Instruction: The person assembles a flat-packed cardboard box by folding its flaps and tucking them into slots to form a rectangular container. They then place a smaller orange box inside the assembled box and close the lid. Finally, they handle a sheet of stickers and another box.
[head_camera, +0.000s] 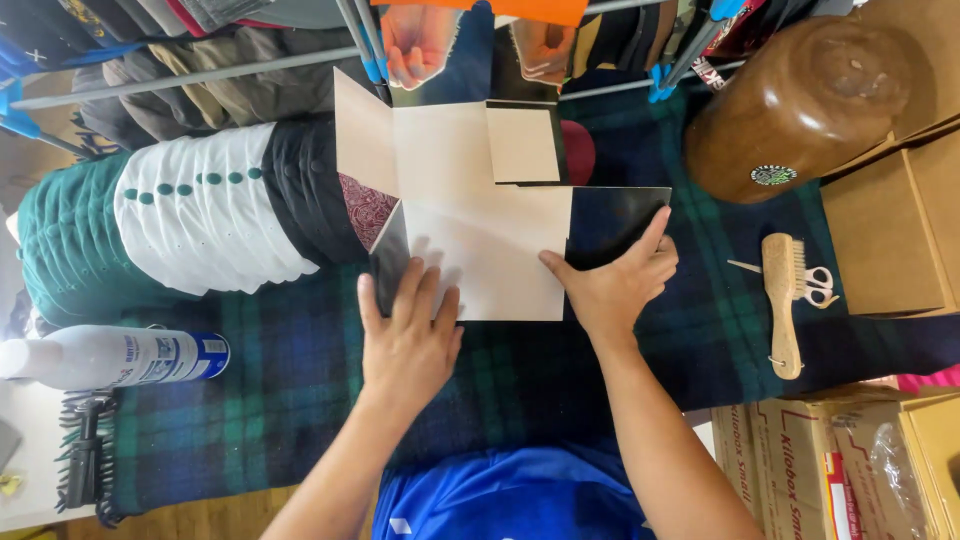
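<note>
1. The left hand (408, 335) lies flat, fingers spread, palm down on the lower left part of a flattened beige cardboard box with glossy black flaps (480, 215); it grasps nothing, only presses.
2. The right hand (615, 285) is also open, its fingers resting on the box's right black flap and its thumb on the beige panel.
3. The box lies unfolded on a dark blue and green tartan blanket (300, 380), in the middle of the view.
4. Left of it lies a folded green, white and black garment (180, 215).
5. A white spray can with a blue label (115, 357) lies at the left edge.
6. To the right are a wooden brush (783, 300), small scissors (818, 285) and a brown wooden head-shaped block (800, 105).
</note>
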